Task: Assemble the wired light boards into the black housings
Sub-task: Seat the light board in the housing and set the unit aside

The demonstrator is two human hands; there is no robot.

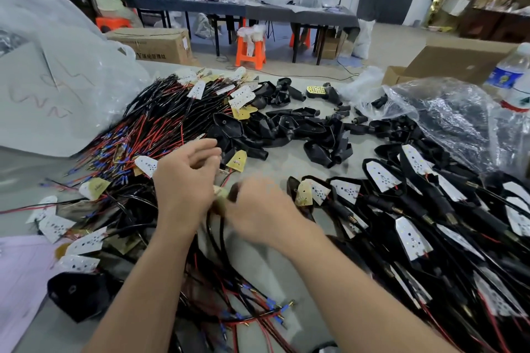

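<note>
Forearms nearest, over loose red and black wires (258, 315) on counter (286, 163). Left hand (183, 178) fingers loosely curled; right hand (258, 203) motion-blurred; could not tell grip of either. Pale light board (220, 199) sat between hands, details smeared. Empty black housings (286, 129) lay mid-counter, more inside clear plastic bag (447, 114) at right. Boards seated in housings (381, 178) piled right; heap of wired boards (172, 112) left.
</note>
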